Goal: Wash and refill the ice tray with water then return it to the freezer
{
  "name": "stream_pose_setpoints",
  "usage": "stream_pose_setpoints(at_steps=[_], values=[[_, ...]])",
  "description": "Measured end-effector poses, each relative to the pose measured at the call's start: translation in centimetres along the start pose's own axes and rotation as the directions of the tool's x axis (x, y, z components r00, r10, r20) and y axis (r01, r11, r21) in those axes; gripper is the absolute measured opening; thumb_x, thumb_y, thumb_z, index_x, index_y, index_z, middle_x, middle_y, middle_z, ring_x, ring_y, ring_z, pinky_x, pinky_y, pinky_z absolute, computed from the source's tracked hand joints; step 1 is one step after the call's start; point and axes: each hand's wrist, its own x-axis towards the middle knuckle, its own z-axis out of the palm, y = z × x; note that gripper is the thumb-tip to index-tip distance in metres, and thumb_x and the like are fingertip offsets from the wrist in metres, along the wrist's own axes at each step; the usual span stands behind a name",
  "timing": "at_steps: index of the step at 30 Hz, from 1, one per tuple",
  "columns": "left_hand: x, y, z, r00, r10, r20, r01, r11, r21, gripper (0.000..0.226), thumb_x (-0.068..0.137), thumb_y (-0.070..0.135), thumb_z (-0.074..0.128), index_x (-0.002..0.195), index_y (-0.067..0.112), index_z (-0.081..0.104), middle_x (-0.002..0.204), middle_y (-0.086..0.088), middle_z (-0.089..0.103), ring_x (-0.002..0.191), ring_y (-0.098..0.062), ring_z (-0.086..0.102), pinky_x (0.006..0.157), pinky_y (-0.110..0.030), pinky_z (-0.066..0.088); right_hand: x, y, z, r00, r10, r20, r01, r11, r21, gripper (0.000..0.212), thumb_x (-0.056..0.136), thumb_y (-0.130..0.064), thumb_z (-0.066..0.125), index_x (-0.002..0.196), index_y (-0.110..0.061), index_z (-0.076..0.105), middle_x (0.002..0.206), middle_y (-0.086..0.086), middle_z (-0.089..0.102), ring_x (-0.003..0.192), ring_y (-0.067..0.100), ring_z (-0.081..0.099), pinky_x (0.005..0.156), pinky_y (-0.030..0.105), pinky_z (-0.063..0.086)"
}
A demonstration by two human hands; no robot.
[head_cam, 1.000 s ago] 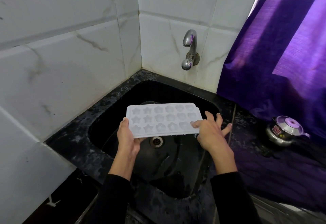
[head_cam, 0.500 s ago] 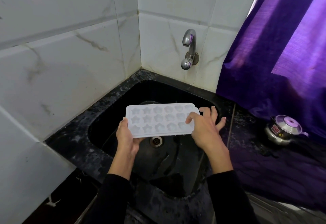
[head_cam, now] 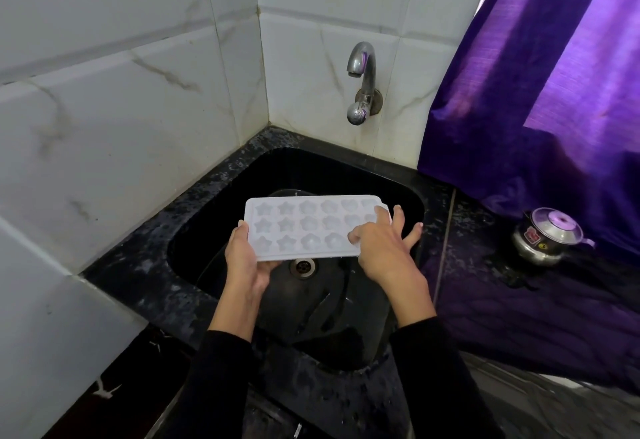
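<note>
Head view
Tray: the white ice tray (head_cam: 308,229) is level over the black sink (head_cam: 214,227), cavities up, well below the tap and just above the drain.
Tray cavities: three rows, stars toward my left and rounder flower shapes toward my right. I cannot tell whether any water sits in them.
My left hand: my left hand (head_cam: 246,260) grasps the tray's left end, thumb on the top rim at the corner, palm and fingers curled beneath the near edge.
My right hand: my right hand (head_cam: 382,248) lies on top of the tray's right end, covering the last cavities. The fingers (head_cam: 382,212) are spread and fairly straight, pressing on the surface rather than curling round it, so this hand is released, not grasping. Two fingertips stick out past the tray's right edge.
Sleeves: both my forearms come up from the bottom of the picture in black sleeves (head_cam: 221,379).
Drain: the metal drain (head_cam: 303,266) shows just under the tray's near edge, between my wrists.
Tap: the chrome tap (head_cam: 362,82) sticks out of the tiled wall behind the sink, with no stream of water visible from its spout.
Counter: dark speckled stone (head_cam: 138,272) rims the sink and looks wet.
Right side: a small steel pot (head_cam: 547,236) with a lid stands on the counter, well apart from the sink, before a purple curtain (head_cam: 540,92).
</note>
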Motion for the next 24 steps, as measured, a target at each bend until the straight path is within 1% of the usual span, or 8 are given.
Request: stream_pose_setpoints(at_steps=[2, 6, 10, 13, 15, 19, 22, 24], values=[[0.0, 0.0, 0.0, 1.0, 0.003, 0.002, -0.003, 1.0, -0.001, 0.042, 0.101, 0.042, 0.036, 0.127, 0.014, 0.054, 0.116, -0.012, 0.067, 0.102, -0.033, 0.066, 0.077, -0.054, 0.056, 0.0, 0.0, 0.2, 1.0, -0.016, -0.004, 0.016, 1.0, -0.016, 0.046, 0.083, 0.013, 0.053, 0.112, -0.02, 0.067, 0.155, 0.014, 0.011, 0.145, 0.04, -0.014, 0.111, 0.067, -0.009], [0.0, -0.1, -0.3, 1.0, 0.003, -0.004, -0.003, 1.0, 0.006, 0.042, 0.101, 0.042, 0.036, 0.127, 0.014, 0.054, 0.115, -0.013, 0.068, 0.101, -0.034, 0.066, 0.074, -0.053, 0.057, 0.1, 0.6, 0.2, 1.0, -0.019, 0.016, 0.019, 1.0, -0.003, 0.052, 0.082, 0.016, 0.052, 0.114, -0.022, 0.068, 0.154, 0.013, 0.016, 0.146, 0.039, -0.013, 0.112, 0.065, -0.01], [0.0, -0.1, -0.2, 1.0, -0.004, -0.006, 0.004, 1.0, 0.001, 0.042, 0.101, 0.042, 0.036, 0.127, 0.014, 0.053, 0.115, -0.014, 0.067, 0.102, -0.035, 0.066, 0.07, -0.051, 0.058, 0.1, 1.0, 0.0, 0.999, -0.005, 0.032, 0.004, 1.0, 0.008, 0.055, 0.085, 0.01, 0.056, 0.121, -0.031, 0.064, 0.157, 0.013, 0.008, 0.146, 0.038, -0.015, 0.112, 0.063, -0.013], [-0.1, -0.1, -0.2, 1.0, -0.005, -0.009, 0.005, 1.0, -0.02, 0.041, 0.101, 0.042, 0.037, 0.127, 0.014, 0.053, 0.114, -0.013, 0.068, 0.101, -0.034, 0.066, 0.071, -0.051, 0.058, 0.1, 0.8, 0.1, 1.0, -0.016, 0.019, 0.016, 1.0, -0.003, 0.062, 0.083, 0.011, 0.056, 0.125, -0.035, 0.06, 0.158, 0.012, 0.007, 0.146, 0.038, -0.015, 0.112, 0.064, -0.012], [-0.1, -0.1, -0.2, 1.0, -0.003, -0.009, 0.002, 1.0, -0.018, 0.042, 0.101, 0.042, 0.037, 0.127, 0.014, 0.054, 0.115, -0.014, 0.067, 0.101, -0.034, 0.066, 0.071, -0.051, 0.057, 0.1, 0.8, 0.2, 0.999, -0.02, 0.025, 0.02, 1.0, -0.003, 0.062, 0.082, 0.014, 0.054, 0.122, -0.032, 0.062, 0.156, 0.013, 0.011, 0.146, 0.038, -0.013, 0.112, 0.064, -0.012], [-0.1, 0.0, -0.1, 1.0, 0.0, -0.009, 0.0, 1.0, 0.0, 0.042, 0.101, 0.042, 0.036, 0.127, 0.014, 0.054, 0.115, -0.014, 0.067, 0.101, -0.034, 0.066, 0.071, -0.051, 0.057, 0.1, 1.0, 0.2, 1.0, -0.018, 0.019, 0.017, 1.0, 0.025, 0.054, 0.081, 0.018, 0.052, 0.113, -0.023, 0.068, 0.152, 0.012, 0.021, 0.147, 0.036, -0.01, 0.113, 0.063, -0.011], [-0.4, 0.0, 0.1, 1.0, 0.0, 0.0, 0.0, 1.0, 0.009, 0.041, 0.102, 0.041, 0.035, 0.126, 0.014, 0.054, 0.114, -0.012, 0.068, 0.1, -0.033, 0.066, 0.067, -0.048, 0.057, 0.1, 1.1, 0.2, 0.999, -0.031, -0.043, 0.035, 0.996, 0.086, 0.046, 0.08, 0.016, 0.052, 0.108, -0.017, 0.066, 0.149, 0.009, 0.024, 0.147, 0.031, -0.007, 0.113, 0.061, -0.012], [-0.6, -0.1, 0.2, 1.0, -0.008, 0.004, 0.007, 1.0, 0.003, 0.04, 0.102, 0.04, 0.035, 0.126, 0.014, 0.054, 0.114, -0.012, 0.068, 0.1, -0.033, 0.066, 0.066, -0.047, 0.057, 0.2, 1.1, 0.2, 0.994, -0.052, -0.097, 0.064, 0.99, 0.128, 0.049, 0.077, 0.018, 0.051, 0.108, -0.019, 0.061, 0.146, 0.008, 0.027, 0.148, 0.028, -0.004, 0.114, 0.061, -0.011]])
